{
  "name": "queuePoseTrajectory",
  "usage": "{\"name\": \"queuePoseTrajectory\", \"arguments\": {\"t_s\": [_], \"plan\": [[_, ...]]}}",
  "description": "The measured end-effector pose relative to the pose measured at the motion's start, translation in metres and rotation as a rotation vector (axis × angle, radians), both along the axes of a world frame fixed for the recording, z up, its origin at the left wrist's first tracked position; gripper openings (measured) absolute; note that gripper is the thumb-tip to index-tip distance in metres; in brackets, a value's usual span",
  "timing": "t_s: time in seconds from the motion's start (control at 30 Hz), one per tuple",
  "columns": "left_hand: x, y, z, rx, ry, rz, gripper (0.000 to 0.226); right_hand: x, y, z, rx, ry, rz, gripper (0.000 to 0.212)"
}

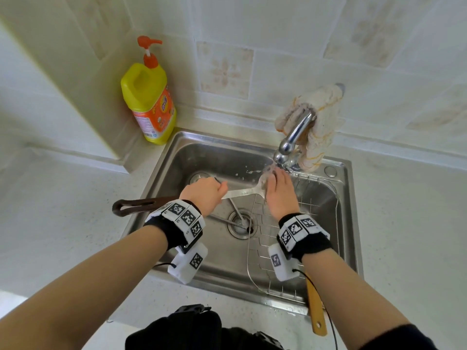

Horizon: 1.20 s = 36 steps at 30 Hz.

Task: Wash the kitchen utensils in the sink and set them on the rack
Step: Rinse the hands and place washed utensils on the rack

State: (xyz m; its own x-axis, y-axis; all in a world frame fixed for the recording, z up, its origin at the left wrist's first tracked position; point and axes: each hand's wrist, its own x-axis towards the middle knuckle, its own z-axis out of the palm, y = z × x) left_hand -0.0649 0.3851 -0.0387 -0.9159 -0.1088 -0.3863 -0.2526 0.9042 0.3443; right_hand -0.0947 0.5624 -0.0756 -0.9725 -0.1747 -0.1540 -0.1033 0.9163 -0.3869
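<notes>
Left hand (202,190), right hand (278,189) on wet, flat steel spatula (237,192)

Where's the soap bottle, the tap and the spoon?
soap bottle (141,97): head view, on its yellow body.
tap (299,130): head view, on its shiny spout.
spoon (238,193): head view, on its flat metal handle.
</notes>
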Motion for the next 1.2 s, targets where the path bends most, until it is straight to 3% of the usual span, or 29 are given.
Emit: {"name": "queuePoseTrajectory", "arguments": {"t_s": [0.1,0.17,0.23,0.33,0.43,0.53,0.6,0.67,0.77,0.9,1.07,1.17,1.2], "plan": [[0.0,0.001,-0.001,-0.041,0.006,-0.032,0.04,0.021,-0.017,0.0,-0.146,0.05,0.034,0.047],[0.001,0.0,0.0,-0.054,-0.008,-0.062,0.043,0.027,-0.023,-0.002,-0.135,0.028,0.123,0.049],[-0.002,-0.001,0.002,-0.056,-0.018,-0.086,0.039,0.009,-0.013,-0.003,-0.183,-0.047,0.007,0.042],[-0.001,-0.003,0.002,-0.067,-0.009,-0.084,0.035,0.012,-0.009,-0.003,-0.049,-0.036,-0.06,0.048],[0.002,-0.002,-0.001,-0.105,0.008,-0.119,0.036,0.033,-0.021,-0.001,-0.073,0.062,0.186,0.057],[0.0,-0.001,0.001,-0.062,0.004,-0.09,0.034,0.005,0.005,-0.004,-0.09,-0.071,0.004,0.049],[0.003,0.002,0.001,-0.033,0.008,-0.055,0.027,0.009,0.013,-0.005,0.016,-0.096,-0.075,0.048],[0.008,0.006,0.0,-0.058,0.01,-0.1,0.029,0.03,0.001,-0.005,-0.056,-0.014,0.01,0.04],[0.005,0.01,0.005,-0.127,0.042,-0.176,0.032,0.033,-0.006,0.005,-0.137,0.041,0.083,0.048],[0.007,0.012,0.005,-0.039,0.032,-0.091,0.028,0.015,0.012,0.002,-0.073,-0.024,-0.136,0.04],[0.01,0.002,0.001,0.052,-0.03,0.022,0.034,0.039,-0.009,0.006,-0.16,0.105,0.083,0.052],[0.008,-0.005,-0.002,0.12,-0.029,0.118,0.039,0.022,0.0,0.007,-0.204,0.074,-0.201,0.068],[0.008,-0.007,-0.005,0.146,-0.034,0.159,0.041,0.026,-0.003,0.005,-0.206,0.095,-0.178,0.075]]}}
